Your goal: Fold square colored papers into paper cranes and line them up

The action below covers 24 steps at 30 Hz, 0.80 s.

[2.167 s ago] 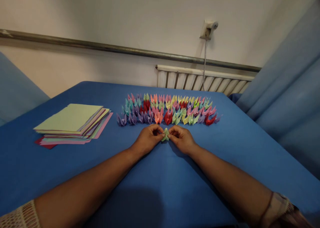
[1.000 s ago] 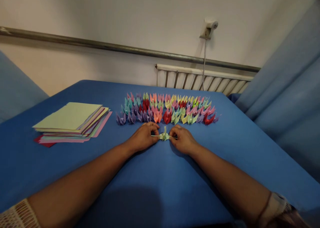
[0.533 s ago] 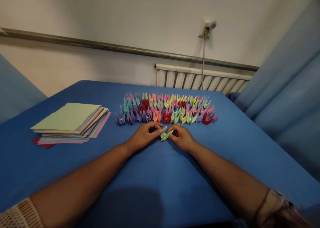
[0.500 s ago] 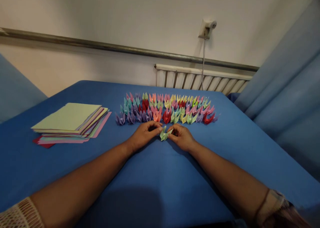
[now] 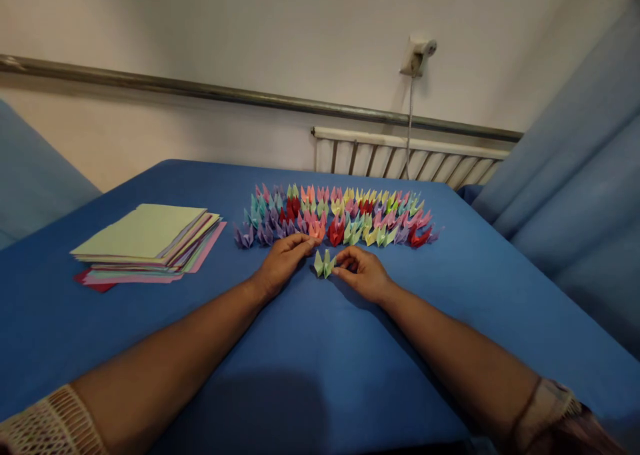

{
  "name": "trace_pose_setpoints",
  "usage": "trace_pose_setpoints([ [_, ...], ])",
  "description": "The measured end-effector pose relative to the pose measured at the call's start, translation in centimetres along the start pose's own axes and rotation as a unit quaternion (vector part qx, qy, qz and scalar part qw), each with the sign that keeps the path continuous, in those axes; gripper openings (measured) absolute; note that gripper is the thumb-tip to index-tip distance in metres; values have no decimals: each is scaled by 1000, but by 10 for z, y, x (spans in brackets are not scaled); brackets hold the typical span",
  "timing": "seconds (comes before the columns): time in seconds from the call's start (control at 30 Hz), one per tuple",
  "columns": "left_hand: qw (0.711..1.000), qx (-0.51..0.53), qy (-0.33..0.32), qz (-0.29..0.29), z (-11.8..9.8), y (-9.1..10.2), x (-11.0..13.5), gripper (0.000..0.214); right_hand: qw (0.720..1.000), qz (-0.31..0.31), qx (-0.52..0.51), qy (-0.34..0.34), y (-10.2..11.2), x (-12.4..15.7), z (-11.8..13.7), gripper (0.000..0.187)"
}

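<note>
A pale green paper crane (image 5: 325, 264) stands upright on the blue cloth, its wings spread. My right hand (image 5: 364, 272) pinches its right edge between thumb and fingertips, the other fingers curled. My left hand (image 5: 284, 262) is off this crane, to its upper left. Its thumb and fingers are drawn together with nothing visible between them, and the tips are close to an orange paper crane (image 5: 317, 230) in the front row; whether they touch it I cannot tell. Beside that one sits a red paper crane (image 5: 336, 230).
Several rows of folded cranes (image 5: 367, 207) in many colours stand beyond my hands. To the left lies a stack of coloured paper sheets (image 5: 145, 232). The blue-covered table (image 5: 400, 348) meets a wall with a radiator (image 5: 370, 155) and a metal rail (image 5: 250, 96). Blue curtains (image 5: 575, 195) hang at right.
My left hand has let go of the green crane and shifted up and left toward the front row. The crane has turned slightly, its wings facing me, with my right hand still on it.
</note>
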<state>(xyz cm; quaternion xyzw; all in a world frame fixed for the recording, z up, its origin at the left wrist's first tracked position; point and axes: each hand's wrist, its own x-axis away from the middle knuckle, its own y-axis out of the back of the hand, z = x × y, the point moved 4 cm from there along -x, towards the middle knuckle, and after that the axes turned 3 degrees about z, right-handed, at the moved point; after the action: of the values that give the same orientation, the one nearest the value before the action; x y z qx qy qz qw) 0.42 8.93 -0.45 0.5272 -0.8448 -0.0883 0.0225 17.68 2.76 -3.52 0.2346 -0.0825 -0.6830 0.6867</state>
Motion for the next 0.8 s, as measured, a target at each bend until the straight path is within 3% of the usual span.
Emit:
trace_pose_setpoints([
  [0.17,998,-10,-16,67,-4,-2,-1,28,999,-16,-6,43,-1,0,7,3],
  [0.43,970,-25,-29,238,-10,-1,-1,26,994,66,-41,71,-4,1,9,7],
  [0.6,972,-51,-39,225,-7,-4,0,11,995,67,-39,66,-4,3,11,8],
  [0.8,972,-53,-91,212,-12,-12,5,13,992,75,-21,95,-3,6,19,7],
])
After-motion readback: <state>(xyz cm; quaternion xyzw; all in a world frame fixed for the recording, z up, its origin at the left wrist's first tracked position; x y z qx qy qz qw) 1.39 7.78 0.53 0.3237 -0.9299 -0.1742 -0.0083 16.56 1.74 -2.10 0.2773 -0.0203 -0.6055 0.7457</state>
